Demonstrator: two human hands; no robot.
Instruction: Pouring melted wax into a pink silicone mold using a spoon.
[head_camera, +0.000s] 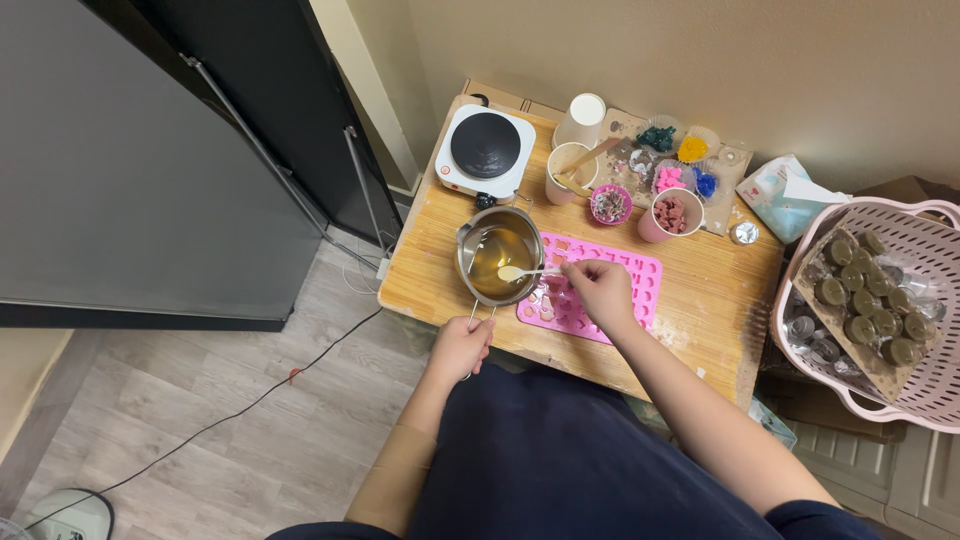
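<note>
My left hand (460, 346) grips the handle of a small steel pot (497, 256) that holds amber liquid and stands at the left edge of a wooden table (700, 320). My right hand (600, 290) holds a spoon (522, 272) by its handle, with the bowl of the spoon over the pot's liquid. Under my right hand lies a pink silicone mould (640, 285) with several small cavities.
A white single hot plate (485, 148) sits at the table's back left. Cups, a pink cup of pieces (671, 214) and small bowls of coloured bits stand behind the mould. A pink basket (880, 310) of dark round pieces is on the right. A cable crosses the floor at left.
</note>
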